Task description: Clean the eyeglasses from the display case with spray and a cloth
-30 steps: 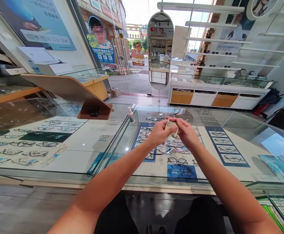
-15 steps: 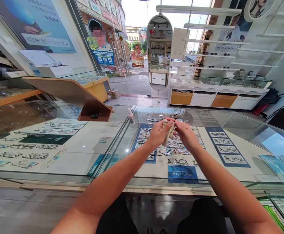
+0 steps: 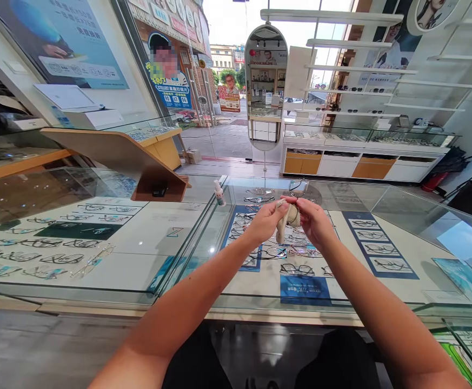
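Above the glass counter, my left hand [image 3: 268, 217] pinches a beige cloth [image 3: 283, 226] that hangs down below its fingers. Close beside it, my right hand [image 3: 312, 215] has its fingers closed on a thin dark-rimmed pair of glasses [image 3: 298, 187], part of which rises above the hands. The cloth lies against the lower part of the frame, between the two hands. Fingers and cloth hide much of the glasses.
A small white spray bottle [image 3: 219, 193] stands on the glass counter [image 3: 187, 294], left of my hands. Rows of eyeglasses lie under the glass. A brown tilted board [image 3: 110, 154] is at the left, and an oval mirror [image 3: 265, 86] stands beyond the counter.
My right hand has shifted slightly right and turned. The cloth is bunched differently, with more of it showing between the hands, and the glasses have moved a little to the right.
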The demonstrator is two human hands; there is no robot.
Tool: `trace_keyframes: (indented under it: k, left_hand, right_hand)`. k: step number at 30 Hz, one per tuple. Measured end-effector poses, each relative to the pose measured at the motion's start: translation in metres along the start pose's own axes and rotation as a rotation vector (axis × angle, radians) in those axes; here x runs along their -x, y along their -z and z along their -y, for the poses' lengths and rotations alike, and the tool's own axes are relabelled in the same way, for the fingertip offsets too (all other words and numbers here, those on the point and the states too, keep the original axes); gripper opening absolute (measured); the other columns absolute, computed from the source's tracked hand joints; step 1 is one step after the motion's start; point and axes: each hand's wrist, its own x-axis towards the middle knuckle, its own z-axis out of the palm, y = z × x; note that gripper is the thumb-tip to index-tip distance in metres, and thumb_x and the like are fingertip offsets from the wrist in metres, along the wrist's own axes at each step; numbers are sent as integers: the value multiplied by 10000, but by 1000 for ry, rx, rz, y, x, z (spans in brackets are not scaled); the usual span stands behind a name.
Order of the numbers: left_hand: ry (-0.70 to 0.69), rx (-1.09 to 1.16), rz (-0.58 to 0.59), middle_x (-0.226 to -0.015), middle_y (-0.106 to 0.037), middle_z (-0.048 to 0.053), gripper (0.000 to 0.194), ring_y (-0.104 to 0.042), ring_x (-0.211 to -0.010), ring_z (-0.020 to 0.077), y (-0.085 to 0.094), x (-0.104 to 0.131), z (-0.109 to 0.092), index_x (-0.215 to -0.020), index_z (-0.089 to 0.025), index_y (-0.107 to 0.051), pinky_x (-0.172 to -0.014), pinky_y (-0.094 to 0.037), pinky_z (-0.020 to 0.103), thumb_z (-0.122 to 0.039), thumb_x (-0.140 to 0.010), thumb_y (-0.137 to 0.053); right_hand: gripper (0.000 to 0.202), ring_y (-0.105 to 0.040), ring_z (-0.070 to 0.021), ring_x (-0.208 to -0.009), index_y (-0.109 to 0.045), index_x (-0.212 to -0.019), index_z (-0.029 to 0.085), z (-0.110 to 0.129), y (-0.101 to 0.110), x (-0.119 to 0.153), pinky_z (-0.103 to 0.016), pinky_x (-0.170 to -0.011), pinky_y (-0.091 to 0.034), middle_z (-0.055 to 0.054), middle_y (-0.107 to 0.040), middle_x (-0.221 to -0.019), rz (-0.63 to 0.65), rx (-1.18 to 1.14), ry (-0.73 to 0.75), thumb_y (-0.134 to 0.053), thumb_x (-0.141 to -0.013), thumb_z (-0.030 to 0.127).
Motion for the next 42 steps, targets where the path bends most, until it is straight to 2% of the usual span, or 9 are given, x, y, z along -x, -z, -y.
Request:
trace_keyframes:
  k: [4,8,12,15,21,26,31,35,42]
  left_hand:
    - [-2,18,2,-1025,-779,95,584,-731,-1030,235,1,-1,3,-1141,-177,-781,-918,-577,333,-712,-908,-750]
    - [25,51,-1,-986,-782,86,595,-751,-895,208,2,-1,6,-1182,-171,-752,-839,-592,323,-698,-907,-763]
    - [61,78,-9,-856,-763,45,655,-724,-734,174,2,1,3,-1260,-164,-713,-753,-592,309,-695,-884,-789]
    - [81,107,-2,-814,-746,27,650,-707,-694,163,1,2,0,-1250,-167,-712,-709,-583,298,-678,-863,-818]
    - [104,155,6,-784,-729,-2,625,-688,-687,145,1,1,-1,-1201,-166,-709,-707,-567,288,-609,-804,-901]
    - [129,129,26,-813,-760,11,659,-724,-716,156,2,3,-3,-1246,-166,-710,-721,-577,290,-566,-775,-937]
    - [138,84,48,-964,-801,63,648,-771,-814,177,5,3,-2,-1275,-162,-723,-773,-581,296,-526,-784,-938]
    - [119,66,82,-1072,-795,90,645,-776,-889,195,7,3,-2,-1276,-156,-726,-849,-585,322,-490,-773,-950]
    - [72,-9,130,-1091,-784,102,597,-761,-940,204,8,3,-6,-1248,-138,-709,-869,-570,319,-477,-804,-921]
  right_hand:
    - [300,-385,-104,-567,-856,-897,232,2,-4,0,-298,-522,-340,-80,-830,-1219,-52,-40,-16,-871,-760,498]
    - [311,-488,-123,-603,-753,-769,230,2,-4,-1,-290,-538,-380,-80,-843,-1153,-73,-103,-10,-936,-723,478]
    - [351,-524,-112,-604,-705,-798,228,0,-3,-1,-300,-564,-445,-73,-825,-1211,2,-86,11,-943,-762,483]
    - [377,-540,-113,-603,-674,-820,234,-1,-3,1,-317,-566,-481,-57,-812,-1221,28,-45,34,-933,-781,506]
    - [401,-552,-129,-617,-634,-826,246,1,-6,3,-316,-561,-488,-33,-800,-1064,39,-31,42,-925,-786,519]
    - [372,-554,-120,-646,-691,-872,234,4,-7,5,-301,-568,-473,-54,-794,-1213,16,-75,-7,-942,-758,484]
    - [356,-466,-93,-596,-703,-848,224,5,-6,3,-277,-527,-420,-55,-800,-1166,-12,-100,-27,-946,-751,466]
    - [357,-500,-103,-613,-689,-820,220,8,-5,3,-267,-511,-396,-71,-807,-1209,-8,-106,-36,-947,-751,457]
    - [342,-478,-88,-569,-688,-802,211,10,-1,1,-247,-462,-392,-74,-820,-1186,-16,-140,-42,-946,-758,433]
